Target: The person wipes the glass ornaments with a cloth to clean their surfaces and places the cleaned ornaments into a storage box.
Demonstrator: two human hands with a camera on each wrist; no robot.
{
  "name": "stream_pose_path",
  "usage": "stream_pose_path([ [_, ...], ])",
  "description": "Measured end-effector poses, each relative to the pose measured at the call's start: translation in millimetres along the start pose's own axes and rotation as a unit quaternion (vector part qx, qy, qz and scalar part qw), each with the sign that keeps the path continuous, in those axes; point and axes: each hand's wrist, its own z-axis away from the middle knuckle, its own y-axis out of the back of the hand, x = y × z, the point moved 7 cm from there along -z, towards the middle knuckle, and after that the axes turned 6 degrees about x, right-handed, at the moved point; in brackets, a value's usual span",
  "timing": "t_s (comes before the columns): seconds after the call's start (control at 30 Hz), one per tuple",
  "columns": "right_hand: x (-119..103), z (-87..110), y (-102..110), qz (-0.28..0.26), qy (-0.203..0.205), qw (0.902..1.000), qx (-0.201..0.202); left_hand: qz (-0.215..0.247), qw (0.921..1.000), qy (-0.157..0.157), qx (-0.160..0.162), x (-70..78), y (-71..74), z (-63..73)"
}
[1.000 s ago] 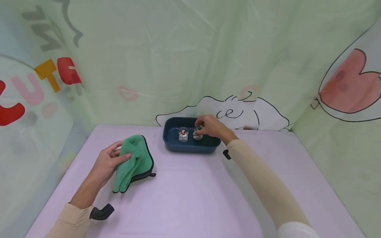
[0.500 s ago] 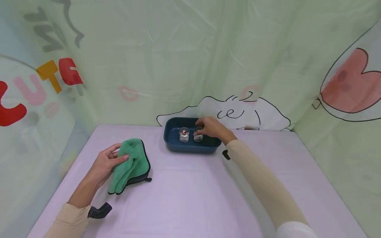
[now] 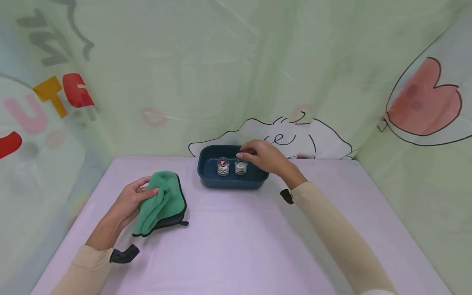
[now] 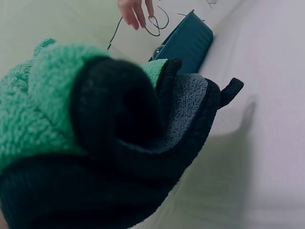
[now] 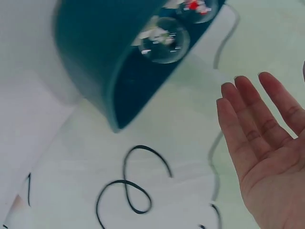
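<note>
My left hand (image 3: 129,201) pinches a green cloth (image 3: 162,200) with black edging and a small loop, held up over the left of the table; its grey underside shows in the left wrist view. Farther back, a dark blue tray (image 3: 232,183) holds two small snow globes. The left snow globe (image 3: 223,166) has a red and white figure inside; the right snow globe (image 3: 241,166) has a paler one. Just above the right globe hovers my right hand (image 3: 267,155). Its fingers look straight and apart from the globe in the right wrist view.
A pale lilac tablecloth (image 3: 236,246) covers the table. Right behind the tray hangs a light green curtain (image 3: 206,82) with printed drawings, and it also closes off both sides. Black wrist cameras sit on both sleeves.
My right hand has let go of the right snow globe and lifted slightly up and to the right. The globe stands in the tray. The left hand keeps the cloth, lowered a little.
</note>
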Motion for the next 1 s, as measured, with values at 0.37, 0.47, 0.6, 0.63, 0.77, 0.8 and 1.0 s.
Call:
stream_pose_path([
  [0.37,-45.4,45.5,19.6,0.005,0.052,0.9986,0.009,-0.039,0.9980,0.024,-0.043,-8.3,-1.7,-11.3],
  [0.47,-52.5,57.8,23.4,0.002,0.055,0.9983,0.015,-0.049,0.9970,0.037,-0.048,-12.2,-1.2,-13.5],
  [0.6,-59.8,73.6,28.3,-0.006,0.060,0.9979,0.024,-0.062,0.9957,0.043,-0.053,-15.3,0.9,-14.8],
  [0.63,-61.3,77.2,29.4,-0.005,0.060,0.9979,0.026,-0.065,0.9955,0.044,-0.053,-15.8,1.8,-15.1],
  [0.77,-67.3,89.9,33.4,-0.001,0.071,0.9969,0.036,-0.078,0.9946,0.047,-0.050,-18.5,6.3,-16.5],
  [0.8,-68.6,92.8,34.1,-0.001,0.076,0.9964,0.038,-0.081,0.9942,0.047,-0.052,-18.9,7.0,-16.7],
  [1.0,-74.5,109.9,35.8,-0.001,0.098,0.9941,0.046,-0.109,0.9908,0.047,-0.064,-19.6,11.0,-18.0],
])
